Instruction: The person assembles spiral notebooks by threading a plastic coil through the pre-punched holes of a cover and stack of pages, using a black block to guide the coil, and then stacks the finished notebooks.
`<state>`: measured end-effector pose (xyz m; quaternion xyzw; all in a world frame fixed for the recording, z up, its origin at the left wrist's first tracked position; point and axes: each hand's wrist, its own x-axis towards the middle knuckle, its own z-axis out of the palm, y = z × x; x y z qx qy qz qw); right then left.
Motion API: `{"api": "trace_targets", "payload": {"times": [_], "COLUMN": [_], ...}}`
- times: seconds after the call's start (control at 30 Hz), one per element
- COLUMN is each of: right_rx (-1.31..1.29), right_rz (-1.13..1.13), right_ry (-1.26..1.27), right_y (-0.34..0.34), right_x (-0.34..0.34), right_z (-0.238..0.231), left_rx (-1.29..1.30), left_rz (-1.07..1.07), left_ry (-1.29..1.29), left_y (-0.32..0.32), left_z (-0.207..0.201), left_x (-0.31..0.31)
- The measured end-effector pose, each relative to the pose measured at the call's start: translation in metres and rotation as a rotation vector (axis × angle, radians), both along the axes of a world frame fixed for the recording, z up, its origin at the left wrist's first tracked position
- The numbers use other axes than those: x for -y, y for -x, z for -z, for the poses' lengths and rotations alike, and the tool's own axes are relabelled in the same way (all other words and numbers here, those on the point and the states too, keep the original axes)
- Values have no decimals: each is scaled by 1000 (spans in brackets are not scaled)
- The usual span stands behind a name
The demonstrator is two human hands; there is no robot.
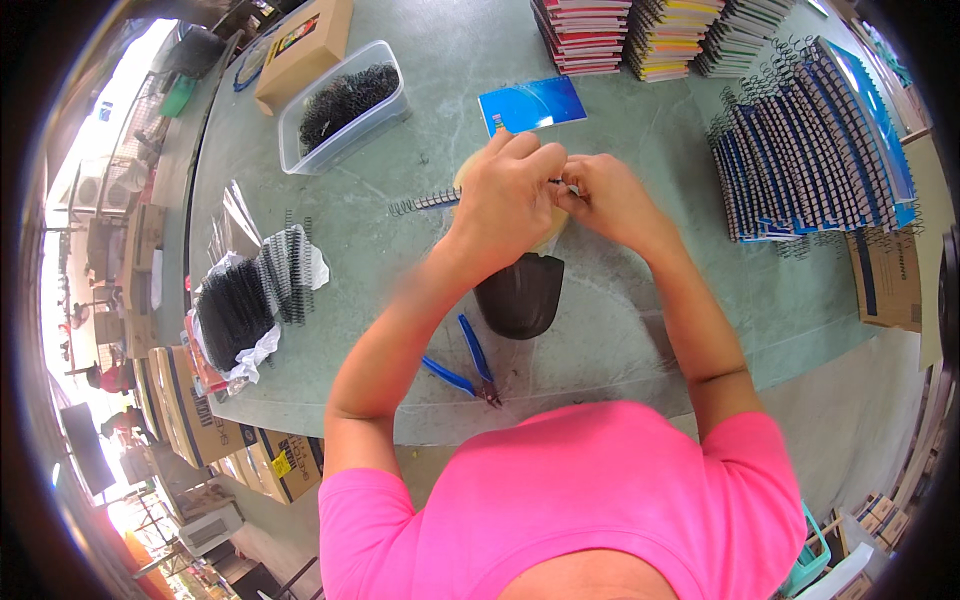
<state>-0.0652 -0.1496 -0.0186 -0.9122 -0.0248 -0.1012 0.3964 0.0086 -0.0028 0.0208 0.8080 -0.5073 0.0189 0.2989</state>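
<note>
My left hand [508,200] is closed over a thin bound edge, and a black spiral coil [425,204] sticks out past it to the left. Close beside it, the fingers of my right hand [604,200] are pinched at the edge's other end, near the coil's tip. Most of the held piece is hidden behind my hands. Under them lies a rounded thing, pale tan at the far part, with a dark brown near end [520,295]; I cannot make out its kind. Blue-handled cutting pliers [478,362] lie spread on the table nearer to me.
A blue-covered notebook [533,106] lies beyond my hands. A clear plastic box [397,100] of black coils and a cardboard box [325,35] stand far left. Bundled coils [235,310] lie left. Notebook stacks [583,35] stand at the back; coil-bound notebooks [815,155] are piled right.
</note>
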Motion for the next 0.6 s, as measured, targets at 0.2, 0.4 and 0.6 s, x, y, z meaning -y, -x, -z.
{"api": "trace_targets", "payload": {"times": [0.2,0.4,0.6], "right_rx": [181,-196,-261], "right_rz": [34,143,13], "right_ry": [52,-566,-1024], "right_y": [-5,10,26], "right_x": [12,11,-25], "right_z": [18,-8,-22], "left_rx": [23,-49,63], "left_rz": [-109,-417,-178], "left_ry": [-74,-180,66], "left_y": [-12,-9,60], "left_z": [-12,-5,2], "left_x": [-28,-57,-29]}}
